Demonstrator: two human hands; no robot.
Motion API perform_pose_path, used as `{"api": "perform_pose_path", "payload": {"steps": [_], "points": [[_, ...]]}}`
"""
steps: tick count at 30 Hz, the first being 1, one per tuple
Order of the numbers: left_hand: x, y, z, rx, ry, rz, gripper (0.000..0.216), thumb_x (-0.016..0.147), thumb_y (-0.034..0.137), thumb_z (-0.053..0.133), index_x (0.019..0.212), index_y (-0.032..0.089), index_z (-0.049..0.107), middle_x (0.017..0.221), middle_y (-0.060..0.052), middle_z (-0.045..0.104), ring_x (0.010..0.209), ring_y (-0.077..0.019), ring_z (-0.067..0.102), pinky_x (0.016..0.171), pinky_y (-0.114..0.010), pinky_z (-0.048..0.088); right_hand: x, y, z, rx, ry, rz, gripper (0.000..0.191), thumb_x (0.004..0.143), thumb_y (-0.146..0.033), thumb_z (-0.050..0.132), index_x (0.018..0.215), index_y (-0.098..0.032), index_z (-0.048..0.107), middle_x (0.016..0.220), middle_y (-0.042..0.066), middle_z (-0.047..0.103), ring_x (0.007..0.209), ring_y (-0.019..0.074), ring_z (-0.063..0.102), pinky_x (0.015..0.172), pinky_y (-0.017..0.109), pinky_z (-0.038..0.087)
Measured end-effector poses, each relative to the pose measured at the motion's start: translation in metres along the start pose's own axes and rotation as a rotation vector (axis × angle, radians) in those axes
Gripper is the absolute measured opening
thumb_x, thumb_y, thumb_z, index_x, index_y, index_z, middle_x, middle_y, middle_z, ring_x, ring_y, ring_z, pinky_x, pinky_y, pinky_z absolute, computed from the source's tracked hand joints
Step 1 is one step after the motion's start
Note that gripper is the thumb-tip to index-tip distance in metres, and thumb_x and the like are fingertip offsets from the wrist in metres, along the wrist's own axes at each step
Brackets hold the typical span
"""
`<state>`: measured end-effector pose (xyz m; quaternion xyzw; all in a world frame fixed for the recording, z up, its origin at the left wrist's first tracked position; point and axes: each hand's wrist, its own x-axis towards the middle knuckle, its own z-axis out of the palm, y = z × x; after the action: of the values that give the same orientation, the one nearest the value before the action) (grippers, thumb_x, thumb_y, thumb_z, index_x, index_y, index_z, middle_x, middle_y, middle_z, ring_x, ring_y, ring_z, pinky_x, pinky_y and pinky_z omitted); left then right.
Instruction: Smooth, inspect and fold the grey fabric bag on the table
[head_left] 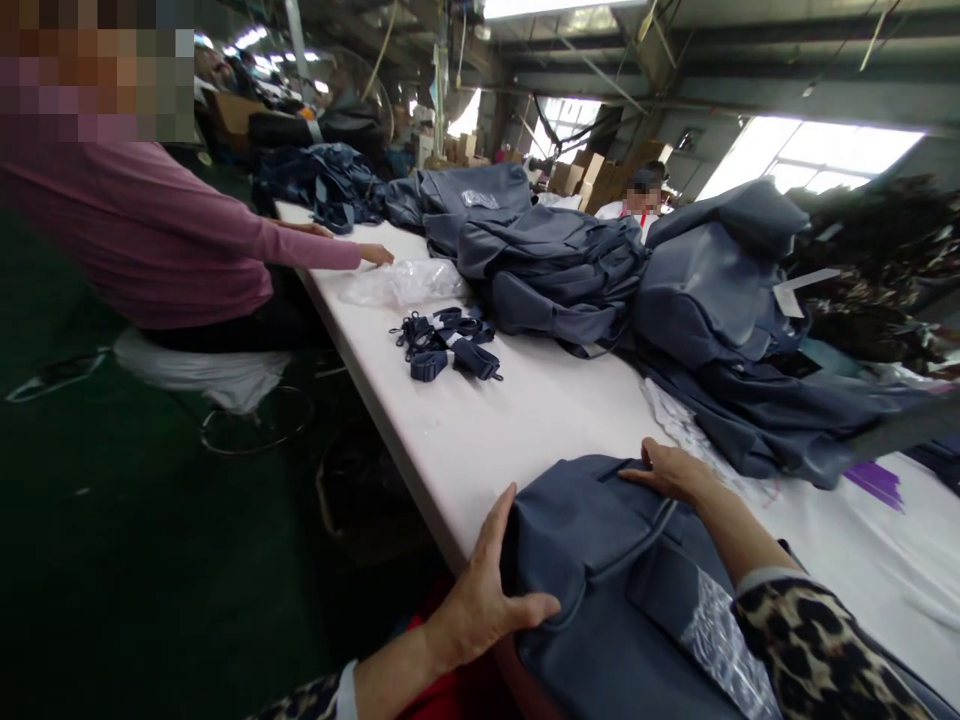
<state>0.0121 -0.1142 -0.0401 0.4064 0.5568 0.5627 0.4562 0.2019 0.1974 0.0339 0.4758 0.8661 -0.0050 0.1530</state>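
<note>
A grey-blue bag (600,560) lies on the white table (487,430) right in front of me, with a clear plastic pouch (720,640) on its top. My left hand (484,590) clasps the bag's near left edge, thumb on top and fingers down the side. My right hand (667,470) lies flat on the bag's far edge, fingers stretched and pressing the fabric near a handle.
A heap of grey-blue bags (697,290) fills the table's far side. Dark straps (446,345) and a clear plastic bag (405,285) lie mid-table. A seated person in a pink sleeve (172,240) reaches onto the table at left. Another person (645,195) sits behind the heap.
</note>
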Motion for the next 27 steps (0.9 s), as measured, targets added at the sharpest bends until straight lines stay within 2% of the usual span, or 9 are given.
{"api": "perform_pose_path", "payload": {"steps": [3, 6, 8, 13, 17, 19, 23, 25, 27], "points": [[-0.001, -0.001, 0.001, 0.028, -0.008, -0.012, 0.127, 0.061, 0.035, 0.087, 0.158, 0.032, 0.004, 0.164, -0.006, 0.014, 0.151, -0.0326, 0.009, 0.125, -0.049, 0.005, -0.003, -0.002, 0.015, -0.039, -0.015, 0.041, 0.065, 0.085, -0.076, 0.043, 0.1, -0.016, 0.061, 0.103, 0.02, 0.067, 0.1, 0.0357, 0.063, 0.082, 0.047, 0.046], [-0.001, -0.003, 0.0, 0.062, -0.024, 0.005, 0.135, 0.056, 0.036, 0.09, 0.158, 0.032, 0.001, 0.165, -0.006, 0.005, 0.152, -0.0337, 0.003, 0.124, -0.051, 0.0, -0.004, -0.002, 0.026, -0.037, 0.001, 0.041, 0.067, 0.088, -0.077, 0.036, 0.104, -0.016, 0.059, 0.112, 0.019, 0.064, 0.108, 0.0342, 0.059, 0.086, 0.045, 0.045], [-0.002, -0.004, 0.0, 0.089, -0.038, 0.017, 0.137, 0.055, 0.034, 0.091, 0.158, 0.032, 0.001, 0.166, -0.005, 0.004, 0.152, -0.0335, 0.002, 0.124, -0.052, 0.0, -0.003, 0.0, 0.03, -0.027, 0.003, 0.038, 0.063, 0.089, -0.075, 0.038, 0.102, -0.017, 0.059, 0.112, 0.017, 0.063, 0.108, 0.032, 0.058, 0.084, 0.041, 0.045], [-0.003, -0.004, -0.001, 0.129, -0.045, 0.014, 0.135, 0.056, 0.03, 0.089, 0.158, 0.032, 0.001, 0.166, -0.004, 0.005, 0.152, -0.0329, 0.003, 0.124, -0.051, 0.0, 0.004, 0.003, 0.031, 0.004, -0.033, -0.009, 0.044, 0.09, -0.061, 0.05, 0.08, -0.02, 0.06, 0.093, 0.012, 0.067, 0.094, 0.0284, 0.062, 0.076, 0.037, 0.043], [-0.004, -0.004, -0.004, 0.079, -0.045, 0.051, 0.128, 0.061, 0.044, 0.087, 0.158, 0.03, 0.005, 0.165, -0.005, 0.009, 0.152, -0.0343, 0.006, 0.125, -0.051, 0.003, 0.004, 0.005, 0.03, 0.09, -0.005, -0.064, 0.029, 0.093, -0.044, 0.05, 0.08, -0.02, 0.06, 0.086, 0.009, 0.068, 0.084, 0.0227, 0.062, 0.073, 0.033, 0.044], [-0.004, -0.005, -0.008, 0.041, -0.058, 0.082, 0.11, 0.074, 0.053, 0.077, 0.158, 0.028, 0.01, 0.165, -0.005, 0.012, 0.152, -0.0318, 0.01, 0.125, -0.048, 0.006, -0.003, 0.006, 0.025, 0.135, 0.041, -0.071, 0.026, 0.092, -0.04, 0.049, 0.084, -0.019, 0.062, 0.089, 0.011, 0.068, 0.086, 0.0237, 0.063, 0.076, 0.034, 0.046], [0.003, -0.006, -0.015, 0.008, 0.026, 0.048, 0.071, 0.094, 0.052, 0.053, 0.154, 0.028, 0.026, 0.16, -0.006, 0.029, 0.147, -0.0257, 0.027, 0.123, -0.041, 0.021, -0.043, -0.007, -0.001, 0.32, 0.184, -0.158, 0.043, 0.095, -0.05, 0.042, 0.121, -0.02, 0.058, 0.123, 0.013, 0.064, 0.113, 0.0266, 0.06, 0.091, 0.037, 0.049], [0.011, -0.006, -0.019, 0.014, 0.065, 0.069, 0.062, 0.095, 0.05, 0.054, 0.149, 0.027, 0.035, 0.152, -0.008, 0.041, 0.14, -0.026, 0.039, 0.118, -0.041, 0.032, -0.079, -0.026, -0.016, 0.466, 0.266, -0.295, 0.052, 0.094, -0.058, 0.043, 0.134, -0.025, 0.052, 0.136, 0.01, 0.058, 0.122, 0.0275, 0.057, 0.097, 0.041, 0.05], [0.023, -0.004, -0.022, 0.092, 0.068, 0.138, 0.05, 0.093, 0.047, 0.057, 0.137, 0.025, 0.05, 0.137, -0.009, 0.054, 0.127, -0.026, 0.05, 0.11, -0.04, 0.039, -0.121, -0.052, -0.026, 0.449, 0.318, -0.47, 0.062, 0.091, -0.064, 0.047, 0.143, -0.03, 0.044, 0.143, 0.008, 0.053, 0.127, 0.0288, 0.054, 0.101, 0.043, 0.049]]}}
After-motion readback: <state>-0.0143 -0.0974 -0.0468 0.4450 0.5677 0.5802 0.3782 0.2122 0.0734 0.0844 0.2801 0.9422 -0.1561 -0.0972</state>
